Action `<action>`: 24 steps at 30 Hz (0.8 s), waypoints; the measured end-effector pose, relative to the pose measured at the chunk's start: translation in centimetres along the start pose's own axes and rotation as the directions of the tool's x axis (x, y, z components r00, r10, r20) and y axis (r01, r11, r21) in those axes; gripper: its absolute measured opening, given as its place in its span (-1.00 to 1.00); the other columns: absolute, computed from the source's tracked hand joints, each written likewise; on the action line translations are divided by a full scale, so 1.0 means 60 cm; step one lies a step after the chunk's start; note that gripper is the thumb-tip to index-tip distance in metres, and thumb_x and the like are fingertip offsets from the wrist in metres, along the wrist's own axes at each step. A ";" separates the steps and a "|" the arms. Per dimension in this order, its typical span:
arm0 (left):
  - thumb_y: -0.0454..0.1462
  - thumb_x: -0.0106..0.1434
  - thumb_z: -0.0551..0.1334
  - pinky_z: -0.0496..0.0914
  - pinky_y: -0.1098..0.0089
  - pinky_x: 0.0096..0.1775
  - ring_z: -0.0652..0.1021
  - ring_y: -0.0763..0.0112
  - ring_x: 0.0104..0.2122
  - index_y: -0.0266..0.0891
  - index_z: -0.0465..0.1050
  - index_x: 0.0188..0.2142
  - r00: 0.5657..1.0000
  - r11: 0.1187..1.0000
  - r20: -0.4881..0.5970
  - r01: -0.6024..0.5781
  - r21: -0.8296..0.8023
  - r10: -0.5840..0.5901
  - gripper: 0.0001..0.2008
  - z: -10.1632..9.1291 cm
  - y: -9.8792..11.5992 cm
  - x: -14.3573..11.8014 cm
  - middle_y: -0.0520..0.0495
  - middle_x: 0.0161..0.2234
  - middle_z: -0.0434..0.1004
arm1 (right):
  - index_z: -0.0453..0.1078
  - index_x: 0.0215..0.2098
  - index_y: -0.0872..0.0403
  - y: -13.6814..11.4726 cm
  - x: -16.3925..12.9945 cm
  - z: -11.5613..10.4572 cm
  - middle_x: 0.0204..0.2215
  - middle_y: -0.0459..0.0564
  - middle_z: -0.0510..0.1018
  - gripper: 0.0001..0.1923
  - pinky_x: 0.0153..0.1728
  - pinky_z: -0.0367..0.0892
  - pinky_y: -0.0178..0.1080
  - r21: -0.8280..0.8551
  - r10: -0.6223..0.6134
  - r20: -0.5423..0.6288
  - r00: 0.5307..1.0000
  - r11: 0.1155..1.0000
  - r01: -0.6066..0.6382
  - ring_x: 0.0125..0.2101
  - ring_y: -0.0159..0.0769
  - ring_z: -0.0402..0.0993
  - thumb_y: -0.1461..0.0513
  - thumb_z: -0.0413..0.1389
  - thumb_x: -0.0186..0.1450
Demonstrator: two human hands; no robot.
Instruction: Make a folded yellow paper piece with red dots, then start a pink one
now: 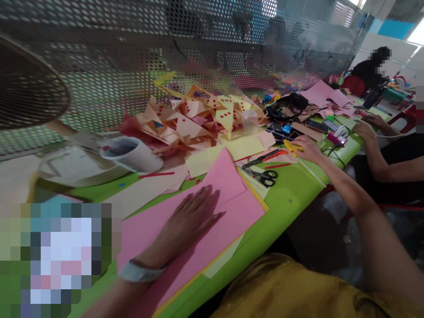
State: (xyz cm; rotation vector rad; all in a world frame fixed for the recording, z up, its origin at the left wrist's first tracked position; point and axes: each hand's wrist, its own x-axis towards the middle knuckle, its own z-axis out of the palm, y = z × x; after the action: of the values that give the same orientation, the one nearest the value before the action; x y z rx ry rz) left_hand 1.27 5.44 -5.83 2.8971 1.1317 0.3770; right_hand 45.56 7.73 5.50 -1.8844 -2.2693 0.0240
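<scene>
Resting flat on the pink paper (238, 216), my left grip (190, 225) has its fingers straight and a little spread, and it is not pinching anything. The paper lies directly under this palm, from the bottom left of the frame to the centre, on the green table (288, 212). Its long axis runs from lower left to upper right, nearly the same way as my left fingers, and one sharp corner points up to the top of the frame. A yellow sheet (265, 204) shows its edge below it, on the right side.

My right grip (309, 149) is well apart from the paper, to the right of the centre. The fingers are bent at a yellow tool (290, 148), which is just at their left; whether they pinch it or only touch it, I cannot tell. This tool seems to lie mostly across the frame, but which end is its tip I also cannot see well.

Between the paper and my right grip are the scissors (267, 177), handles toward the right. So the left grip is the nearer one to the paper, the right one to the tool.
</scene>
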 end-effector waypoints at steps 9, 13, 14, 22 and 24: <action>0.15 0.43 -0.18 0.12 -0.05 0.31 0.16 0.03 0.37 -0.28 0.12 0.38 1.000 1.000 0.020 0.023 -0.004 -0.023 -0.25 -0.012 0.011 0.007 -0.33 0.38 0.11 | 0.36 0.12 0.09 -0.039 0.078 0.062 0.08 0.09 0.46 -0.62 -0.03 0.46 -0.01 -0.130 -0.112 0.133 0.985 0.983 0.129 -0.02 -0.16 0.48 0.10 0.14 0.40; 0.16 0.42 -0.18 0.13 -0.06 0.30 0.17 0.01 0.37 -0.27 0.15 0.36 0.999 0.999 0.025 0.046 -0.009 -0.046 -0.25 -0.016 0.016 0.010 -0.33 0.37 0.15 | 0.47 -0.01 0.16 -0.031 0.086 0.062 0.01 0.22 0.49 -0.74 -0.04 0.39 -0.07 -0.200 -0.101 0.164 0.981 0.971 0.134 -0.03 -0.07 0.47 0.24 0.07 0.39; 0.17 0.42 -0.18 0.12 -0.06 0.31 0.17 0.02 0.37 -0.25 0.15 0.36 0.998 0.998 0.023 0.054 -0.014 -0.054 -0.25 -0.017 0.018 0.011 -0.32 0.37 0.15 | 0.49 -0.04 0.17 -0.030 0.084 0.061 -0.02 0.24 0.50 -0.74 -0.07 0.38 -0.09 -0.222 -0.087 0.166 0.982 0.967 0.123 -0.05 -0.05 0.47 0.27 0.04 0.38; 0.16 0.42 -0.17 0.09 -0.05 0.32 0.15 0.03 0.38 -0.27 0.16 0.35 0.996 0.995 0.043 0.085 -0.046 -0.083 -0.26 -0.027 0.023 0.012 -0.31 0.37 0.15 | 0.45 -0.01 0.14 -0.012 0.025 0.057 -0.05 0.24 0.53 -0.69 -0.15 0.32 -0.13 -0.332 0.139 0.053 0.989 0.936 -0.114 -0.12 -0.05 0.48 0.26 -0.03 0.36; 0.15 0.43 -0.17 0.08 -0.07 0.32 0.15 0.04 0.38 -0.23 0.16 0.35 0.995 0.995 0.047 0.087 -0.051 -0.085 -0.28 -0.028 0.023 0.011 -0.29 0.37 0.16 | 0.43 -0.01 0.14 -0.005 0.014 0.059 -0.03 0.26 0.53 -0.68 -0.15 0.33 -0.11 -0.321 0.160 -0.013 0.987 0.934 -0.156 -0.10 -0.02 0.47 0.27 -0.03 0.35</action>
State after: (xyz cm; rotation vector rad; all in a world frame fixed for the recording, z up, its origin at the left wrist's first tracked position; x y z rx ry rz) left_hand 2.29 4.75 -3.95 2.7860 1.2153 0.3337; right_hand 44.58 8.89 2.19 -2.2280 -2.2325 -0.3323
